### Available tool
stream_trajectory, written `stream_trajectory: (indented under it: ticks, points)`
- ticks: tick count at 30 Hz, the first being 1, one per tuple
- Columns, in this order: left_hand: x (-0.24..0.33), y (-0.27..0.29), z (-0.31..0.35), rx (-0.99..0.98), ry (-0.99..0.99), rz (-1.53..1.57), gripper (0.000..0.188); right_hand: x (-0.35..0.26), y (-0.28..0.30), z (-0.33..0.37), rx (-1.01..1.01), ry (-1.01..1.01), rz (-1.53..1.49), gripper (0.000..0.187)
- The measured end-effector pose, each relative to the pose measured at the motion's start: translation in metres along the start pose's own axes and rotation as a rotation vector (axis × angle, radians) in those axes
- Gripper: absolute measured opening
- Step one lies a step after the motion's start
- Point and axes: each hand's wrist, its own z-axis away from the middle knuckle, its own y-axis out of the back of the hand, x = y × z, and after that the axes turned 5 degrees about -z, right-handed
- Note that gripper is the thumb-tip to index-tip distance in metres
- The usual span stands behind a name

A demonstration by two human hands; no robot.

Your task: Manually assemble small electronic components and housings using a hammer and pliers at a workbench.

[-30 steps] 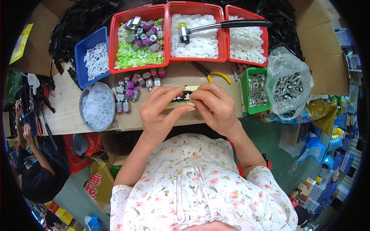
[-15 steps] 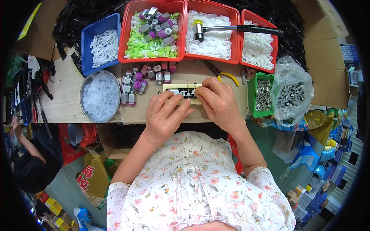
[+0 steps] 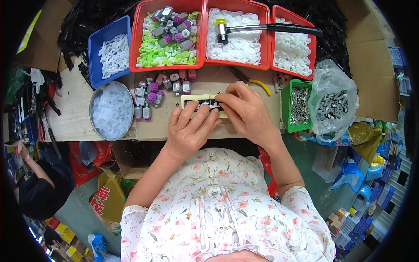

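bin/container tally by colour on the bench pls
Red bins: 3 (left, middle, right)
Blue bin: 1
Green bin: 1
Round metal tin: 1
Clear plastic bag: 1
Total: 7

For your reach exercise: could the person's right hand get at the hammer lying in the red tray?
Probably yes. The hammer lies on top of the white parts, uncovered, straight beyond the right hand; only yellow-handled pliers lie flat between.
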Motion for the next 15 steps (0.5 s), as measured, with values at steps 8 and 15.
stream_trajectory:
  ticks: [8,15]
  points:
    - [-0.0017,-0.0016,0.0050,-0.008,-0.020,-0.024,0.028,-0.0007,-0.0022,0.0086,-0.058,0.108,0.154,0.031]
    - [-0.0017,-0.0017,0.0078,-0.020,-0.024,-0.093,0.029,-0.0009,-0.0054,0.0091,-0.076,0.140,0.223,0.026]
